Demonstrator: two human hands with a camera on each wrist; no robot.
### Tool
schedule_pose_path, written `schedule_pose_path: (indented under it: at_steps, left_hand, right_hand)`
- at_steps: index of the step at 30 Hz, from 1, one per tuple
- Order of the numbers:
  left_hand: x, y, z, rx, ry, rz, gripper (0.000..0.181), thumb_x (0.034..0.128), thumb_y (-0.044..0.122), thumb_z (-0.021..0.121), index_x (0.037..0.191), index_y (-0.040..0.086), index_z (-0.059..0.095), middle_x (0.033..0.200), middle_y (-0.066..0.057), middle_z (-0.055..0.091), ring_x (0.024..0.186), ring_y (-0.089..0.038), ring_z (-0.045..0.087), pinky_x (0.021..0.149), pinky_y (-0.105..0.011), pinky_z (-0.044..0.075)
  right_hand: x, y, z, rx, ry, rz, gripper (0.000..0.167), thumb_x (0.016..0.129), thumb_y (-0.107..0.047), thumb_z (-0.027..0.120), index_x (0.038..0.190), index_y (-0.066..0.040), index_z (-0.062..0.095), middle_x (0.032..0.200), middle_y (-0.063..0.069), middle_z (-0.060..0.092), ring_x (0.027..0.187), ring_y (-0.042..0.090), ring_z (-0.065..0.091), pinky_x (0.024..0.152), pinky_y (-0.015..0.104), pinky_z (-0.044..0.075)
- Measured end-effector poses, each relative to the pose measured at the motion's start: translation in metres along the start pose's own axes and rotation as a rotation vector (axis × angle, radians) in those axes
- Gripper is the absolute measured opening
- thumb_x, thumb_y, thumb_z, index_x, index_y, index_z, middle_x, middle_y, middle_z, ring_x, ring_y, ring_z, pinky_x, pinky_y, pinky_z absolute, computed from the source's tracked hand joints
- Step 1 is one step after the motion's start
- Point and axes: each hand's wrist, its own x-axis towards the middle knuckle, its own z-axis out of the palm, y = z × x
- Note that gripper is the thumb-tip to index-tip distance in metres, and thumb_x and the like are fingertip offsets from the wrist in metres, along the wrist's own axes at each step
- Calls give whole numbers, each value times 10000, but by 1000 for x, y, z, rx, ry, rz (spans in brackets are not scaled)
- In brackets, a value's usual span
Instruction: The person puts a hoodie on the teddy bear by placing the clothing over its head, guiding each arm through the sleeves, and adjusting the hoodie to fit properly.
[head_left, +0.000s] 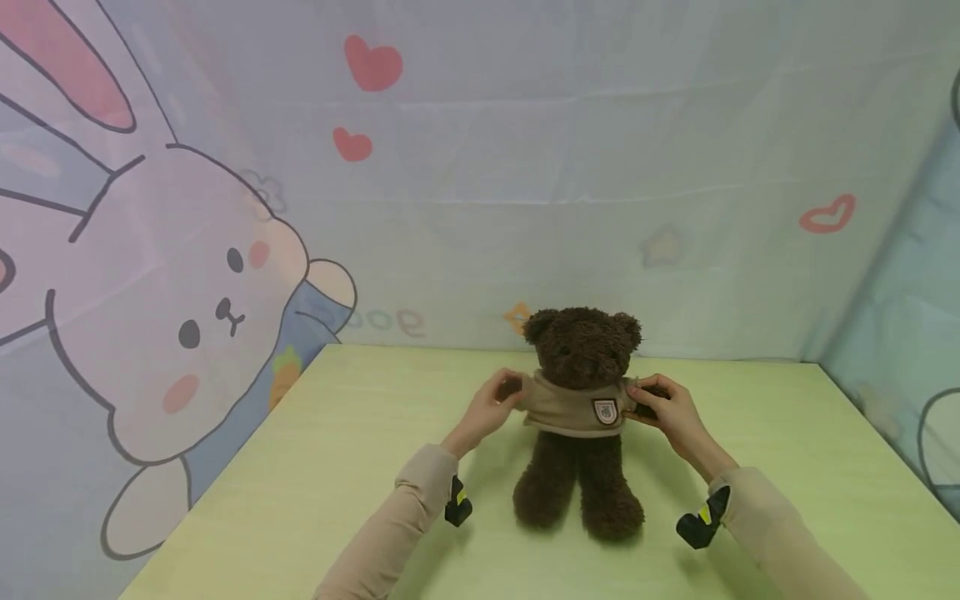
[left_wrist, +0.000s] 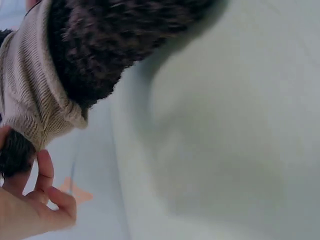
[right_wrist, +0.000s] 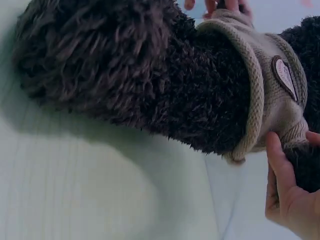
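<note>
A dark brown teddy bear [head_left: 577, 346] is upright on the table, facing me. It wears a tan knitted sweater [head_left: 562, 408] with a shield-shaped badge [head_left: 605, 411] on the chest. My left hand [head_left: 495, 404] pinches the sleeve on the image-left side, and in the left wrist view the bear's dark paw [left_wrist: 16, 155] pokes out between thumb and fingers. On the other side my right hand [head_left: 671, 412] pinches the opposite sleeve [right_wrist: 296, 134] around the bear's arm. The sweater's rolled hem [right_wrist: 252, 100] lies around the belly, above the furry legs [head_left: 546, 483].
The bear stands on a pale yellow-green table [head_left: 390, 400]. Behind it hangs a cloth backdrop [head_left: 480, 167] with hearts and a large cartoon rabbit [head_left: 202, 292] at the left. Black devices [head_left: 458, 504] are strapped to both wrists.
</note>
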Motion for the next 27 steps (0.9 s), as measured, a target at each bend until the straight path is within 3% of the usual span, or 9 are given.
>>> schedule_pose_path:
  at_steps: [2,5,8,11,15,17,22,24,27]
  left_hand:
    - [-3,-3,1,-12,47,-22,228,903,95,504,1129,86,530,1113,-140,564,947,-256,566,719,-290,481]
    - [-7,-5,1,-137,75,-113,212,889,45,503,1098,16,527,1094,-201,548,904,-279,594,686,-317,520]
    - [-13,5,0,-222,72,-196,221,884,24,491,1095,-38,519,1096,-231,531,884,-264,593,724,-377,522]
    - [-18,18,-1,-225,66,-233,214,877,4,482,1077,-67,515,1093,-227,533,896,-213,568,744,-347,498]
    - [-20,23,0,-200,44,-197,219,878,-20,448,1085,-80,490,1052,-223,528,826,-162,516,691,-273,458]
    - [-19,20,2,-238,8,-163,239,887,-40,419,1118,-88,457,1049,-232,508,784,-150,504,701,-283,480]
    - [-12,8,8,-377,-109,-121,376,918,-48,350,1294,-62,359,1197,-278,426,919,-308,579,840,-337,498]
    - [-9,3,9,-423,-153,-119,427,934,-28,324,1360,-28,293,1291,-277,372,1011,-376,557,883,-351,477]
    - [-5,-2,11,-469,-201,-127,457,951,0,297,1402,22,226,1369,-259,300,1080,-398,522,918,-351,453]
  right_hand:
    - [2,3,0,-20,23,-3,57,881,-178,559,891,-133,525,833,-63,492,710,65,531,760,314,530]
    - [4,7,-3,-92,44,-10,60,895,-139,529,884,-81,516,792,-64,495,679,53,520,712,288,536]
    - [5,11,-6,-149,73,9,86,916,-134,484,903,-50,497,791,-65,485,682,38,502,668,248,523]
    - [5,13,-9,-125,90,39,105,933,-147,450,913,-47,476,818,-66,463,713,31,492,669,248,521]
    - [3,12,-10,-96,56,39,94,940,-146,428,927,-56,452,875,-30,466,748,24,485,710,291,529]
    - [3,10,-11,-109,2,28,157,942,-144,419,1036,-18,430,1028,79,506,833,35,491,751,341,526]
    - [5,8,-11,-179,-147,22,551,939,-211,425,1408,-70,171,1401,275,239,1170,347,408,793,439,507]
    - [7,7,-10,-223,-169,10,632,928,-253,458,1433,-80,121,1386,293,243,1187,436,369,772,432,515]
    - [9,5,-8,-301,-171,-20,659,909,-280,503,1421,-40,164,1303,302,337,1073,394,490,725,385,533]
